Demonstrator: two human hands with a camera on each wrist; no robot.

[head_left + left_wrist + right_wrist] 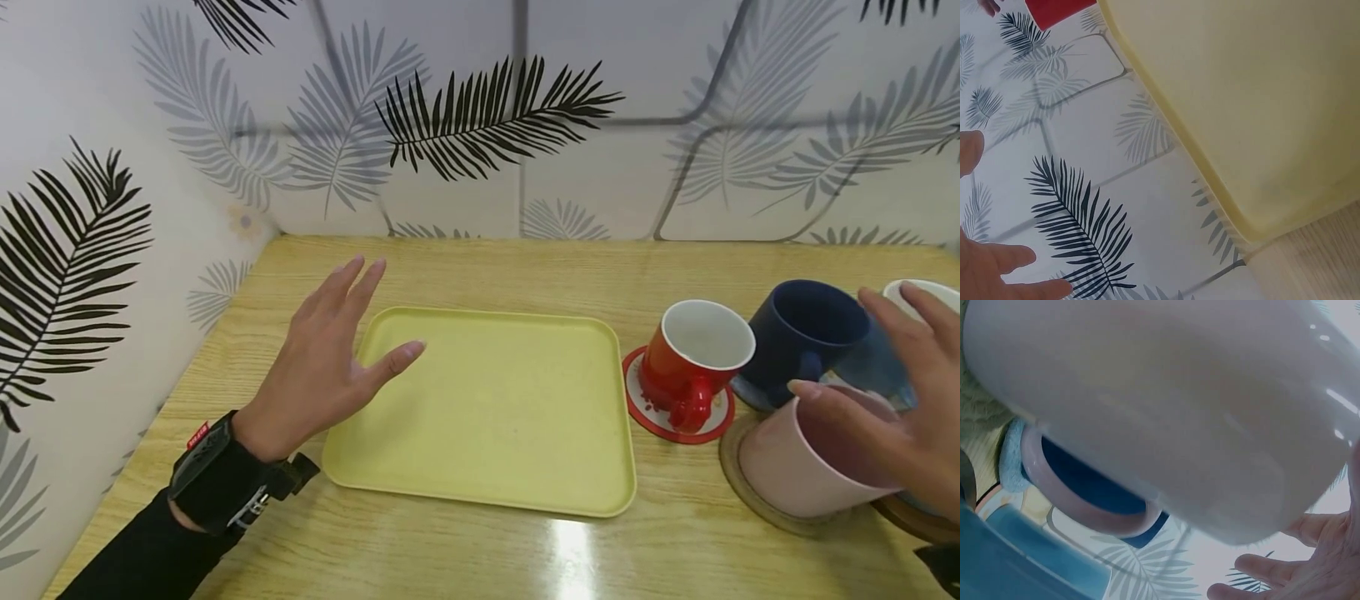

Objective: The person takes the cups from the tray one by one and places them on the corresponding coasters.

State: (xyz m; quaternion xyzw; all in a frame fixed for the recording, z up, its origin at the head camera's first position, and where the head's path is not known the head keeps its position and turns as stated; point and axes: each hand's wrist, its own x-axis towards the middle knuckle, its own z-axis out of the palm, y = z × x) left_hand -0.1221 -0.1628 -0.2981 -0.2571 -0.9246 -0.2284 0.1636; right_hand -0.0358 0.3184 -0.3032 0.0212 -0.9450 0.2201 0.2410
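My left hand (322,358) hovers over the left side of a yellow rectangular tray (487,408), its fingers spread and holding nothing. The left wrist view catches some fingers (1010,256) beside the tray's rim (1197,162). Over at the right, my right hand (926,408) is spread above a pink mug (783,458) that stands on a round coaster (731,467). Its thumb is close to the mug's rim; whether they touch I cannot tell. The right wrist view is mostly filled by the pink mug's side (1147,425), with right fingers (1272,569) past its rim.
Between tray and pink mug stands a red mug (663,367) on a red-rimmed coaster (636,392). Behind are a dark blue mug (772,358) and a light blue one (873,362), partly hidden by the hand. A patterned wall (465,200) borders the wooden table (427,542).
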